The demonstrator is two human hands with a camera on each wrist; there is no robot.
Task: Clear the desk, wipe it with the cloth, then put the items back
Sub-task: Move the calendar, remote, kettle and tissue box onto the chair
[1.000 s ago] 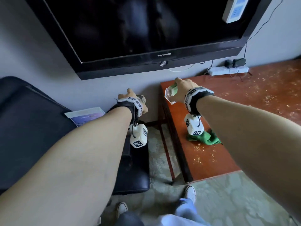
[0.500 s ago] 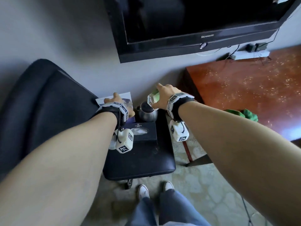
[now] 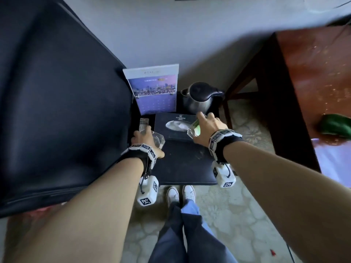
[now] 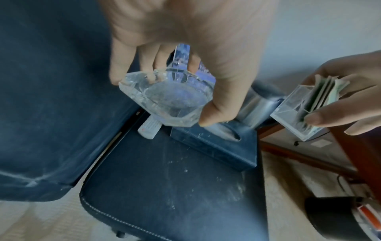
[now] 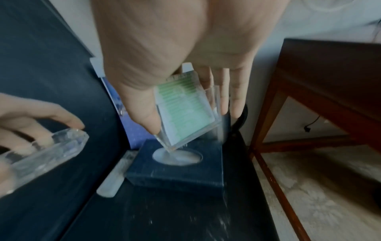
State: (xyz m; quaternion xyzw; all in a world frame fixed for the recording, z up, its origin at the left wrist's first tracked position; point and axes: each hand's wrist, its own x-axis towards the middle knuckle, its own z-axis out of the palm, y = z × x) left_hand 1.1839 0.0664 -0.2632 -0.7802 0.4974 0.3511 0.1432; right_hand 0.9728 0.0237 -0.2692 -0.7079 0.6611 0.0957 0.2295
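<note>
My left hand (image 3: 146, 141) grips a clear glass ashtray (image 4: 167, 99) by its rim, thumb on one side and fingers on the other, just above the left part of the black padded stool (image 3: 184, 164). My right hand (image 3: 206, 128) pinches a clear acrylic holder (image 5: 185, 110) with green packets in it, tilted, right above the dark tissue box (image 5: 177, 172). The red-brown desk (image 3: 313, 73) stands to the right with the green cloth (image 3: 336, 124) lying on it.
On the stool stand a steel kettle (image 3: 199, 97), a purple desk calendar (image 3: 153, 90) and a white remote (image 3: 143, 124) beside the tissue box. A black armchair (image 3: 57, 111) fills the left. My feet are just in front of the stool.
Both hands carried the ashtray and the acrylic holder leftward from the desk to the stool and lowered them. The view swung from the television down to the stool.
</note>
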